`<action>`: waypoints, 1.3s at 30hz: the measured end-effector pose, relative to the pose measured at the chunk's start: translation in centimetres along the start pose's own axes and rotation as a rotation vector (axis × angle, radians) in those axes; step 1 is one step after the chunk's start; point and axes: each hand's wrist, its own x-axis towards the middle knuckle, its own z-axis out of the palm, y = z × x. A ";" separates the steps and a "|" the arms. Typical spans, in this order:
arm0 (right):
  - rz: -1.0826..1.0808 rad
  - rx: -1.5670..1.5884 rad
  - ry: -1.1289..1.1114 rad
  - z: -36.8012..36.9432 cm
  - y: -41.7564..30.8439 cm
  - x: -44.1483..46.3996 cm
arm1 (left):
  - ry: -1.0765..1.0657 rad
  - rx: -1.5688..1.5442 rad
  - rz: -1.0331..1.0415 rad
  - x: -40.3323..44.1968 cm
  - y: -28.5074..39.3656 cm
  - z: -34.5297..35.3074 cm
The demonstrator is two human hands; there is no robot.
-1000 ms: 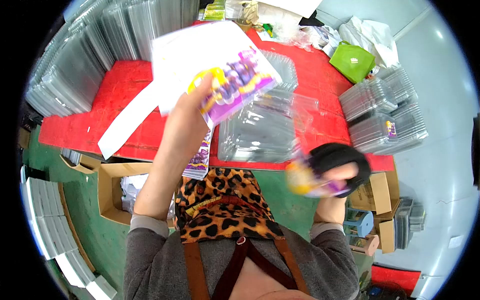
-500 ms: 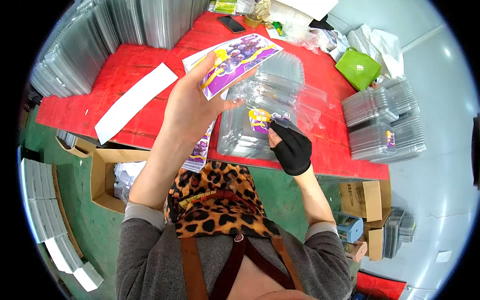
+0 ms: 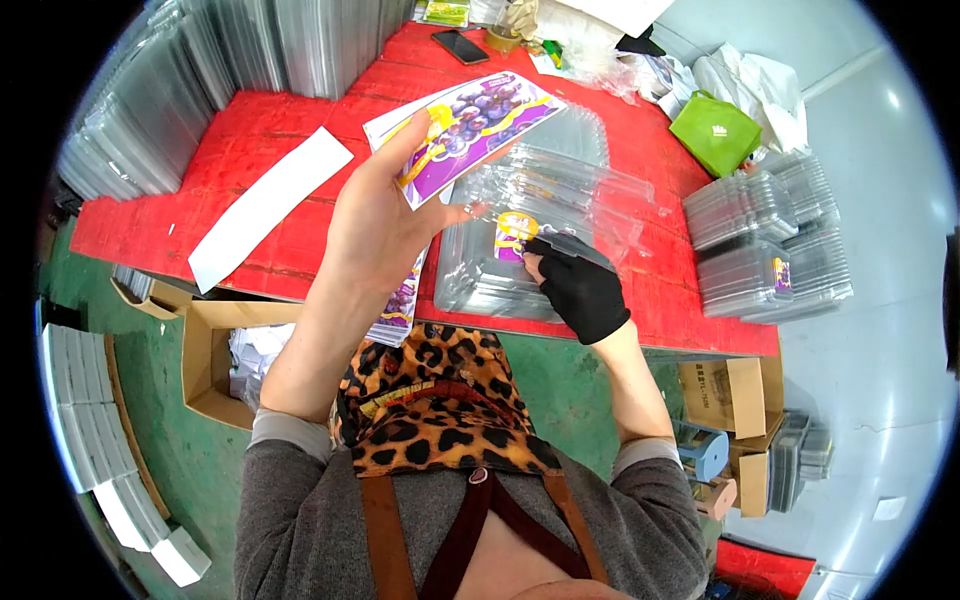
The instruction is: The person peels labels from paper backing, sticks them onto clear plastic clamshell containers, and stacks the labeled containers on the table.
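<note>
My left hand (image 3: 385, 215) grips a small stack of printed grape sticker sheets (image 3: 480, 130), thumb on top, above the left side of the clear plastic boxes. My right hand (image 3: 580, 290), in a black fingerless glove, has its fingers closed together at the right edge of a small purple and yellow grape sticker (image 3: 513, 232). That sticker lies against the lid of a clear plastic clamshell box (image 3: 470, 275) on the table. The gloved fingertips partly cover the sticker's edge. More printed grape sheets (image 3: 400, 305) lie in a pile under my left forearm.
On the red table (image 3: 270, 130) lies a white paper strip (image 3: 270, 205). Stacked clear boxes stand at back left (image 3: 150, 120) and right (image 3: 765, 235). A phone (image 3: 460, 46), tape roll (image 3: 502, 40) and green bag (image 3: 715, 137) are behind. An open carton (image 3: 215, 355) stands below left.
My right hand has shifted slightly left with the grape sticker, which now lies flatter and squarer against the box. My left hand and its sheets have hardly moved.
</note>
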 end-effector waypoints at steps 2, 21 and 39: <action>0.061 0.099 -0.103 -1.0 -0.4 0.3 | 0.016 0.009 0.009 -0.2 -0.1 0.1; 0.199 -0.041 0.037 -2.3 -1.8 -4.2 | 0.041 -0.031 -0.040 -0.8 -0.5 -0.8; -0.023 -0.281 0.454 -2.5 -0.6 -5.1 | 0.038 0.019 -0.067 -1.3 -0.4 -1.3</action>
